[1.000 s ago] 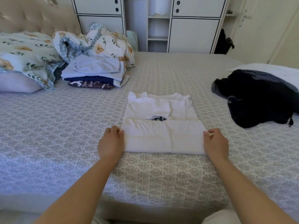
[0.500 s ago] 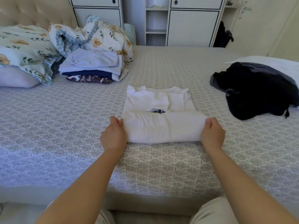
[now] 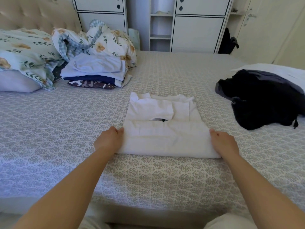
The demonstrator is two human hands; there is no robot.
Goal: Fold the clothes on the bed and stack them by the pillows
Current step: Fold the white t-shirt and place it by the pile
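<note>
A white shirt (image 3: 163,126) lies partly folded in the middle of the bed (image 3: 148,177), its near end doubled over. My left hand (image 3: 109,140) grips the near left corner of that fold and my right hand (image 3: 224,143) grips the near right corner. A stack of folded clothes (image 3: 95,71) sits at the back left beside the floral pillows (image 3: 24,48). A heap of dark unfolded clothes (image 3: 262,98) lies at the right of the bed.
A crumpled floral blanket (image 3: 105,40) is bunched behind the folded stack. A white garment (image 3: 280,71) lies behind the dark heap. White cabinets (image 3: 198,32) stand past the far edge of the bed, and a padded headboard (image 3: 33,15) is at the back left.
Both hands have lifted the shirt's near folded end slightly and carried it a little farther from me. The camera has tilted a bit.
</note>
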